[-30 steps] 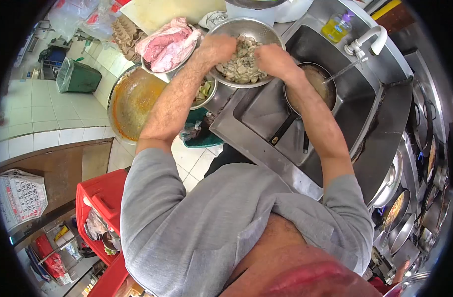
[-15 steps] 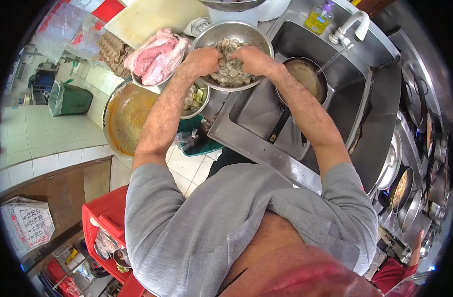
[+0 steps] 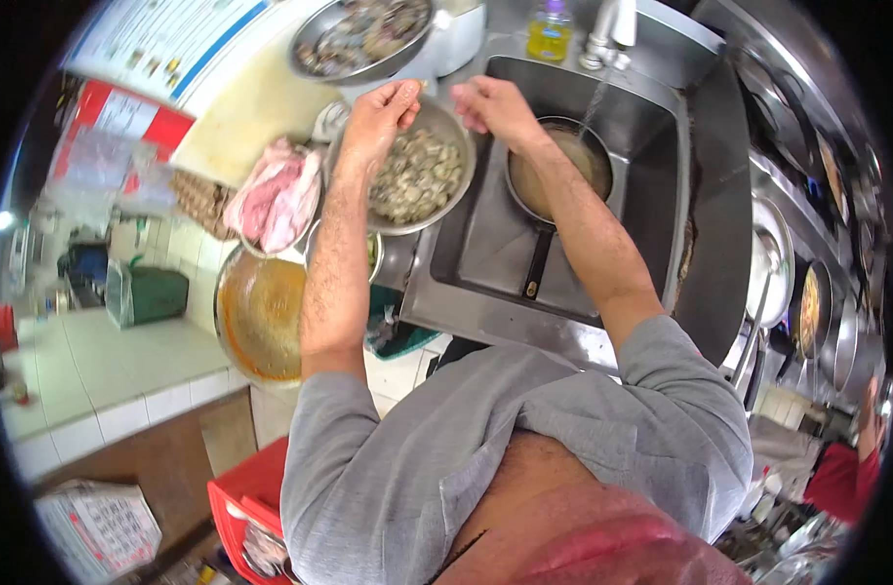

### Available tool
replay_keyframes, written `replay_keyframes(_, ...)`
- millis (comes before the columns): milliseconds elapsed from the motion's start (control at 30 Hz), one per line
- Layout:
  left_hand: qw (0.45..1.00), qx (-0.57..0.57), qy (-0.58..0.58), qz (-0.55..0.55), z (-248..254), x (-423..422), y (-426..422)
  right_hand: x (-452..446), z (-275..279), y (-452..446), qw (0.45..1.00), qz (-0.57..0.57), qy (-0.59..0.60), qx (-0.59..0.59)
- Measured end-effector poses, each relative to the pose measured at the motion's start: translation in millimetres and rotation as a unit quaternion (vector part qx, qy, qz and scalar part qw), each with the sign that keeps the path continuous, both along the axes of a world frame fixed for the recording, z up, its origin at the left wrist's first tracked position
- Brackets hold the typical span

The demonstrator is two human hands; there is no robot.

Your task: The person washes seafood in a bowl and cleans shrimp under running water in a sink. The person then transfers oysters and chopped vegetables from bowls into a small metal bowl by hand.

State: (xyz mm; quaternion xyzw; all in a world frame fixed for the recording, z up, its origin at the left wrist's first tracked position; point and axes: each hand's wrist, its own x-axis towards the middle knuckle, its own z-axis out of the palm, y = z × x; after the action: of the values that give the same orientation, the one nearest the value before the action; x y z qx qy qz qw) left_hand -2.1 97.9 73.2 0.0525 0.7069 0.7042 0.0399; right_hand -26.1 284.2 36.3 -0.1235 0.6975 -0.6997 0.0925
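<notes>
My left hand [image 3: 383,119] is raised over the left rim of a metal colander [image 3: 471,175], thumb and fingers pinched together. A small pale-brown bit shows at its fingertips, too small to name. My right hand [image 3: 495,109] hangs just past the colander's upper right rim, its fingers curled in; what they hold, if anything, is hidden. Inside the colander lie many small grey-beige shellfish pieces [image 3: 419,175]. Above it stands a metal bowl [image 3: 315,68] of raw shrimp-like pieces [image 3: 368,37].
A pan [image 3: 563,171] sits in the steel sink [image 3: 651,136], with water running from the white tap [image 3: 602,39]. Yellow soap [image 3: 549,34] stands behind. Raw pink meat [image 3: 276,195] and an orange-stained basin [image 3: 261,312] are at left. A person in red [image 3: 846,478] is at far right.
Both hands have lifted out of the shellfish pieces and moved up and apart. The view has shifted, bringing the upper bowl more fully into sight.
</notes>
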Motion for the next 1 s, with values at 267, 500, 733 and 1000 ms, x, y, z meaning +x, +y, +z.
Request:
replay_keyframes(267,0.980,-0.078,0.007,-0.184,-46.2,-83.3,188.7,-47.5,-43.2,171.1,0.958,-0.229,-0.084,-0.150)
replay_keyframes(500,0.980,-0.005,-0.038,-0.196,-72.0,-118.0,265.8,-23.8,-47.5,208.2,0.932,-0.180,-0.120,-0.291)
replay_keyframes(733,0.955,0.278,-0.097,-0.037,-104.0,-99.5,275.4,-30.6,-52.5,189.0,0.919,-0.281,-0.087,-0.264)
replay_keyframes(1000,0.915,0.329,-0.221,-0.075,-118.8,-92.8,264.2,-30.6,-51.6,165.5,0.912,-0.340,0.090,0.210)
